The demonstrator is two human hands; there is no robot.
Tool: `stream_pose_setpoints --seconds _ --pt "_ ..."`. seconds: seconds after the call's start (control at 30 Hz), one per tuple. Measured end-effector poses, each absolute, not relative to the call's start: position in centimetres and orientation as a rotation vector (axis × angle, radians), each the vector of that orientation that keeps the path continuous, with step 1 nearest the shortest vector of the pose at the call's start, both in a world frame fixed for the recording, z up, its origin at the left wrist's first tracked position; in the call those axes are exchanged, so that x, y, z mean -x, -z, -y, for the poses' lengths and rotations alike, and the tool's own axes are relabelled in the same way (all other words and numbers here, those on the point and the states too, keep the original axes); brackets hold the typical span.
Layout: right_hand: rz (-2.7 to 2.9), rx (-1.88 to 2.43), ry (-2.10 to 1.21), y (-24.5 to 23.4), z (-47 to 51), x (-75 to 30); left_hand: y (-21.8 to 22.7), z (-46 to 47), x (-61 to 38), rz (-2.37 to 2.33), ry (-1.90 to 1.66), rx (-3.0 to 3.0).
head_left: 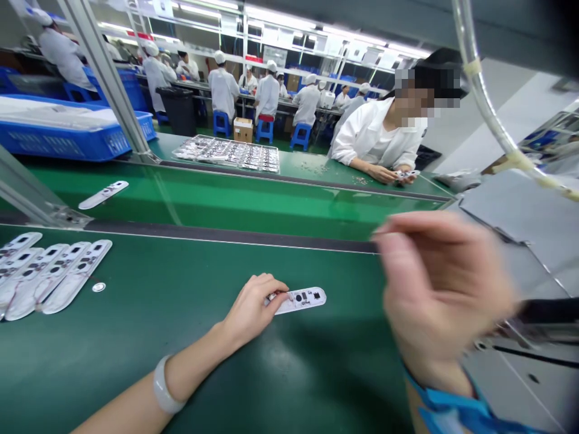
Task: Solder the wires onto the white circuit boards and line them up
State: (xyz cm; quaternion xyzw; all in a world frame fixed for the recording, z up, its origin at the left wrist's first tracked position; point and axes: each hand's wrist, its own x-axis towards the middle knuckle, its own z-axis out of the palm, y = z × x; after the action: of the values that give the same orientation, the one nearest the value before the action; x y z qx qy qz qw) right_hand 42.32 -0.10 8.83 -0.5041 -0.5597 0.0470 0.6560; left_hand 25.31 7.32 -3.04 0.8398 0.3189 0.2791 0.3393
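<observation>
My left hand [256, 303], with a pale band on its wrist, closes its fingers and thumb over the near end of a long white casing with circuit parts [307, 298]. This piece lies on the green bench, its rounded far end uncovered; the end under my fingers is hidden. My right hand [441, 283] is raised over the right side of the bench, away from the casing. Its fingers curl towards the thumb in a blurred pinch, and I cannot make out anything in it. A blue wristband [447, 404] circles that wrist.
Several similar casings [75, 277] lie at left beside a small round disc [98, 287]. Another casing [104, 194] rests on the green strip beyond the ledge. Farther back are a blue crate [67, 135], filled trays [228, 152] and a co-worker [377, 135]. A clear hose [486, 96] hangs right.
</observation>
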Motion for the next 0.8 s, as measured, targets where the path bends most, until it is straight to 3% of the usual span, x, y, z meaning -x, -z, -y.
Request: stream_pose_setpoints --seconds 0.3,0.8 --pt "1.594 1.482 -0.664 2.9 -2.6 -41.3 3.2 -8.3 -24.8 -0.895 -0.665 -2.329" --pt "1.693 1.645 -0.701 3.2 -3.0 -41.3 3.1 -7.9 -24.3 -0.923 -0.565 -2.514"
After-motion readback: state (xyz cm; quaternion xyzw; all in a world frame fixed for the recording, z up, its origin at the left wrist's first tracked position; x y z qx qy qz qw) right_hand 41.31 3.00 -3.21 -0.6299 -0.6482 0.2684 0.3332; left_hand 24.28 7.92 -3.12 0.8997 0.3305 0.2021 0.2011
